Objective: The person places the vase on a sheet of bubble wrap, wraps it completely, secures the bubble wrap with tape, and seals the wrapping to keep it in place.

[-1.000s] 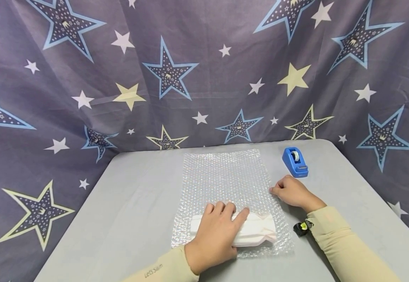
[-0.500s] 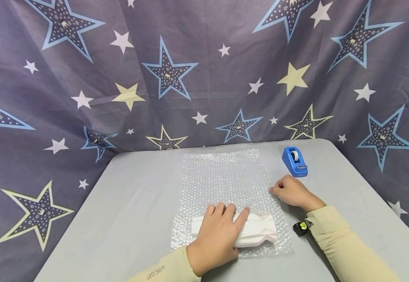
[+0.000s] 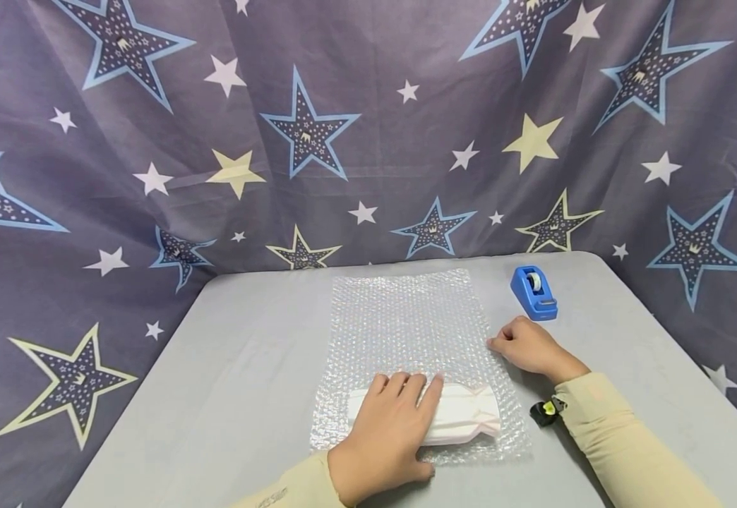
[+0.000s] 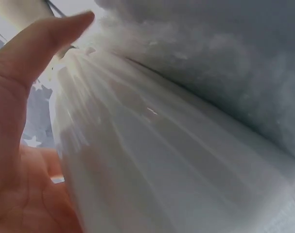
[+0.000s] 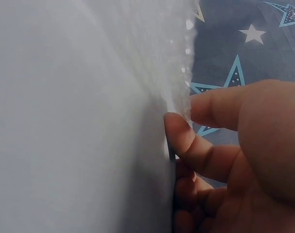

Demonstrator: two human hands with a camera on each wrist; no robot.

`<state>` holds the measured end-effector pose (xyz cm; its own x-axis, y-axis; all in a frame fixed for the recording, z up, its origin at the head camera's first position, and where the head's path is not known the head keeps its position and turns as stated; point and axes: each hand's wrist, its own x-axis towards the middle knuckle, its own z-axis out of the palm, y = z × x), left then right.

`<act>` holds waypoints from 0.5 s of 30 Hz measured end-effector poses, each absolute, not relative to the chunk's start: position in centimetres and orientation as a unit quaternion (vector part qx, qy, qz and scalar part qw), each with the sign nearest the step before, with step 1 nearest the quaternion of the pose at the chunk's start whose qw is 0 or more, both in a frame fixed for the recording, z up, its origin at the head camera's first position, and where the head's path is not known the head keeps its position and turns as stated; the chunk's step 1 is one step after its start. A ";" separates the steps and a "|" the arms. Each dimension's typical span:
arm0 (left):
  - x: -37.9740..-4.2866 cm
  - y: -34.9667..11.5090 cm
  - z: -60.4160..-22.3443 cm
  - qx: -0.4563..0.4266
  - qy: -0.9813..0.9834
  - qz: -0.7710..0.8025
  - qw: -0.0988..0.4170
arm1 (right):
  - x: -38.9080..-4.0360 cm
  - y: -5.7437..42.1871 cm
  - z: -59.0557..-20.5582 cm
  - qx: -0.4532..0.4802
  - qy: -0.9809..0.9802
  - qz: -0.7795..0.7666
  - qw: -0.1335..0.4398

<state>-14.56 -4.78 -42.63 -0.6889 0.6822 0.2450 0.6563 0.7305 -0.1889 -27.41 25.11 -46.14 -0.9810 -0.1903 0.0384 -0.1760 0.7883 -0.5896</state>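
Note:
A white fluted vase [image 3: 460, 416] with pinkish edges at its flared end lies on its side on a sheet of bubble wrap [image 3: 406, 317], near the sheet's front edge. Across the vase's left half rests my left hand [image 3: 384, 430], fingers stretched over the top. Its thumb stands away from the vase's ribbed side in the left wrist view, where the vase [image 4: 162, 155] fills the middle. My right hand [image 3: 527, 346] pinches the right edge of the bubble wrap between thumb and index finger; the right wrist view shows the pinched edge [image 5: 179, 73] close up.
A blue tape dispenser [image 3: 534, 293] stands at the back right of the grey-covered table [image 3: 248, 367], beyond my right hand. Below my right sleeve a small black and yellow-green device [image 3: 544, 412] hangs at the wrist. A star-patterned curtain [image 3: 368, 190] surrounds the table's back and sides.
My left thumb has swung out from the vase's near side, and the left hand has shifted slightly. The right hand keeps its pinch on the bubble wrap edge.

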 end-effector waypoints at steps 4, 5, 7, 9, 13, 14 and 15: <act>-14.2 -5.2 -42.6 -0.367 -0.918 0.051 0.138 | -27.4 25.1 -46.0 -0.097 0.946 -0.310 0.011; -14.2 -5.2 -42.5 -0.367 -0.918 0.052 0.138 | -27.4 25.1 -46.0 -0.097 0.945 -0.311 0.011; -14.2 -5.4 -42.5 -0.367 -0.918 0.053 0.143 | -27.4 25.1 -46.0 -0.097 0.945 -0.311 0.012; -14.1 -5.5 -42.6 -0.365 -0.917 0.052 0.151 | -27.4 25.1 -46.0 -0.098 0.945 -0.312 0.014; -14.1 -5.7 -42.7 -0.372 -0.911 0.044 0.172 | -27.4 25.1 -46.1 -0.097 0.945 -0.312 0.015; -14.0 -5.7 -42.7 -0.373 -0.909 0.043 0.178 | -27.4 25.1 -46.1 -0.097 0.945 -0.312 0.015; -14.0 -5.7 -42.7 -0.376 -0.907 0.041 0.187 | -27.4 25.1 -46.1 -0.097 0.945 -0.312 0.015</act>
